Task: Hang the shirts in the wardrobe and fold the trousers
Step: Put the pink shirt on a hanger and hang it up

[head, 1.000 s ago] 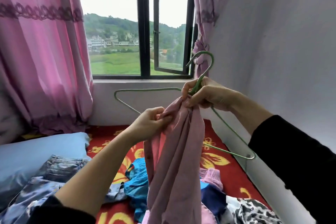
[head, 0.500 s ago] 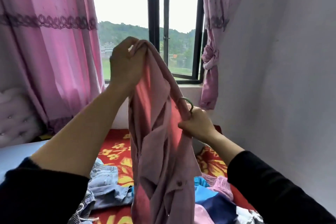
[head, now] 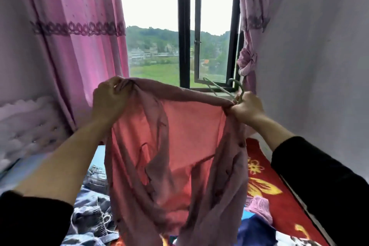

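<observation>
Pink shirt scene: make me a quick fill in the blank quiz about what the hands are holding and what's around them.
1. The right hand grips the pink shirt together with a green wire ____.
2. The left hand grips the same ____.
3. The curtain left of the window is ____.
Missing words: hanger; shirt; pink.

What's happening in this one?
A person is standing over a bed strewn with clothes, getting a pink shirt ready to hang. The left hand grips one end of the shirt's top edge. The right hand grips the other end along with a green wire hanger. The shirt is stretched open between the hands, and the hanger is not inside it yet. Jeans lie unfolded on the bed below.
</observation>
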A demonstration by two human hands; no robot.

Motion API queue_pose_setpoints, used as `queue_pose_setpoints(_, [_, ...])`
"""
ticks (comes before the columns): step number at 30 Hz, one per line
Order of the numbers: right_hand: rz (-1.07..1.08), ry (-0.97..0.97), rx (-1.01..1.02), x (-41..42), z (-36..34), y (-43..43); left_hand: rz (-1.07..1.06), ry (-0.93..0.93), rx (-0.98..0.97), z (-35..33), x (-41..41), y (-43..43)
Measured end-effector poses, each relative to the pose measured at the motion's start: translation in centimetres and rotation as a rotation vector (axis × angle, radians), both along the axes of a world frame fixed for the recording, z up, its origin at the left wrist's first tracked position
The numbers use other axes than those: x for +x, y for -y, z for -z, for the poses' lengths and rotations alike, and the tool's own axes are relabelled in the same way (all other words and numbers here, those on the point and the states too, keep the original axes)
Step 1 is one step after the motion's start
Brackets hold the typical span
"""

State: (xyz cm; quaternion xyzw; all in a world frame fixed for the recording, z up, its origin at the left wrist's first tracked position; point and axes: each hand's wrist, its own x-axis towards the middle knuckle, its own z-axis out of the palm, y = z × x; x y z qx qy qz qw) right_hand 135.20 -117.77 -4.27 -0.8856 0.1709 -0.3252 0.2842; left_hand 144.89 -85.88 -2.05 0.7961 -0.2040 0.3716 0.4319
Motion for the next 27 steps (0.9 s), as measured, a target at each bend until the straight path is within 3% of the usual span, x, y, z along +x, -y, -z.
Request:
queue_pose_setpoints(5, [-0.005,-0.131,0.435,0.4,5.7,0.7,0.07,-0.174,0.091,3.4,0.6,1.2])
queue_pose_setpoints(8, [-0.163,-0.135,0.618,-0.9,6.6,0.1,0.123,-0.283,0.09,4.4,1.3,2.7])
queue_pose_setpoints(12, [-0.343,-0.042,0.666,-2.6,7.8,0.1,0.086,-0.32,0.202,6.0,1.5,4.2])
queue_pose_setpoints(18, [-0.552,-0.102,1.13,-5.1,10.3,1.8,0.039,-0.418,0.193,8.2,1.6,4.7])
queue_pose_setpoints(22, [-0.576,-0.316,1.054,-5.8,11.2,1.5,0.072,-0.437,0.173,8.8,1.5,4.3])
queue_pose_setpoints(27, [-0.45,-0.336,0.598,-4.9,11.6,-1.2,0.141,-0.387,0.158,9.1,0.7,4.2])
